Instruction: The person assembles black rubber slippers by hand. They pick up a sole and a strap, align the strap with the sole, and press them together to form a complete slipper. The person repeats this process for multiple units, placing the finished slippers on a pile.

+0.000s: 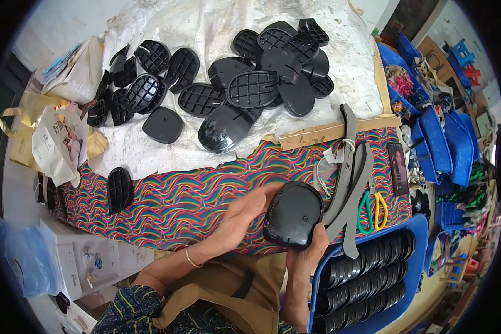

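Observation:
A rounded black moulded piece [295, 214], shaped like part of a shoe sole, is held over the patterned cloth in front of me. Its smooth side faces up, with a small round mark near one edge. My right hand [312, 247] grips it from the lower right, thumb along the rim; the other fingers are hidden underneath. Beside its left edge, my left hand [239, 220] is open with the fingers stretched out flat. Whether those fingertips touch the piece is unclear. Similar black pieces [253, 89] lie heaped on the white sheet beyond, several showing a gridded underside.
Grey curved strips [348, 192], green-and-yellow-handled scissors [373, 211] and a phone [397, 170] lie to the right. A blue bin [420, 234] at lower right holds rows of black pieces. One gridded piece [119, 190] lies left on the patterned cloth [178, 209]; bags [55, 142] stand farther left.

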Demonstrator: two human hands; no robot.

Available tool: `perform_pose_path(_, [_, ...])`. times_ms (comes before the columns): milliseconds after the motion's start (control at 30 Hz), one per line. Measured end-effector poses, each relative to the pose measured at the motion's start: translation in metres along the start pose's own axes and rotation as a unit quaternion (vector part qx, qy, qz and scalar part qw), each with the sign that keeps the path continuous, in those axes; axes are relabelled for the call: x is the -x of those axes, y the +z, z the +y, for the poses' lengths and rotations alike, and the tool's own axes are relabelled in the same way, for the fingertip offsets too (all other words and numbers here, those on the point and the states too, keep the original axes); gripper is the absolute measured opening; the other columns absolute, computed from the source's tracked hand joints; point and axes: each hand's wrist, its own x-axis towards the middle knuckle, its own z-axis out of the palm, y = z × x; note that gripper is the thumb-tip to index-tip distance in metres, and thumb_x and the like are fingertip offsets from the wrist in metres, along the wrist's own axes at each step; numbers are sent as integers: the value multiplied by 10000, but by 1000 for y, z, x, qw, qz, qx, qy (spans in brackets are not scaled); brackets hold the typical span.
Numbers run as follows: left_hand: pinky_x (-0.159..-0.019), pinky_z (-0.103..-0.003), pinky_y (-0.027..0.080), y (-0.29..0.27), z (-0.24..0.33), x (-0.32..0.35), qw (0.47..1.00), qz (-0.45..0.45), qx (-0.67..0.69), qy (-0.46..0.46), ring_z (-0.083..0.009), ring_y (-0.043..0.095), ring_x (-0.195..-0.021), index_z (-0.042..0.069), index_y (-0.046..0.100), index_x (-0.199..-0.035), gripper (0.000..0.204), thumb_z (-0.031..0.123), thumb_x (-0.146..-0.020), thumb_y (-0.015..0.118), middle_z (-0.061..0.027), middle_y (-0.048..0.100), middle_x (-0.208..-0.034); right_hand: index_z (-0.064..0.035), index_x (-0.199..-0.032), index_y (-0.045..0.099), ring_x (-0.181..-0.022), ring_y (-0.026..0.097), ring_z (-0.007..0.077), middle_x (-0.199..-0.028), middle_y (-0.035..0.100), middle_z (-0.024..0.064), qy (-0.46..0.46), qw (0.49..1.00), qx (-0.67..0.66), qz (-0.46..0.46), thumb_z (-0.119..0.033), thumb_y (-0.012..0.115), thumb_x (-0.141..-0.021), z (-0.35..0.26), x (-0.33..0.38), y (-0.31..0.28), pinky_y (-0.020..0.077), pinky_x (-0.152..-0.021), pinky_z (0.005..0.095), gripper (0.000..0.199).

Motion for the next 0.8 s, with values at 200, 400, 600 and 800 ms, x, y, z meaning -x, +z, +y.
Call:
perform_pose_path(200, [-728,-199,401,6,-27,5,996,59,-65,24,-19,457,-844,-3,620,-1045,345,316,-1061,490,72,533,-882,44,-1208,584,-980,661,226,-1096,653,123,-61,997,26,44,-361,531,-981,9,13,23,535,-884,364,468])
perform_pose_path(400, [-686,-199,404,6,-19,-1,999,37,-24,-2,-14,467,-800,-18,640,-1050,349,304,-1055,504,69,558,-847,81,-1253,555,-1000,644,195,-1113,650,130,-93,994,39,31,-416,500,-994,11,12,17,524,-868,330,563])
perform_pose_path(600, [-733,-217,446,3,12,-14,997,-44,-59,-29,-34,528,-855,-20,640,-1126,297,245,-1040,538,33,629,-935,72,-1221,588,-954,667,213,-1081,664,139,-78,994,69,-14,-384,534,-962,3,12,9,540,-851,347,526])
perform_pose_path(800, [-852,-247,456,-4,11,-14,994,-88,-4,-62,-49,537,-978,-17,619,-1183,312,247,-1035,542,-1,636,-1062,82,-1184,610,-921,665,204,-1044,675,127,-42,997,58,-9,-400,545,-955,2,7,1,534,-827,330,538])
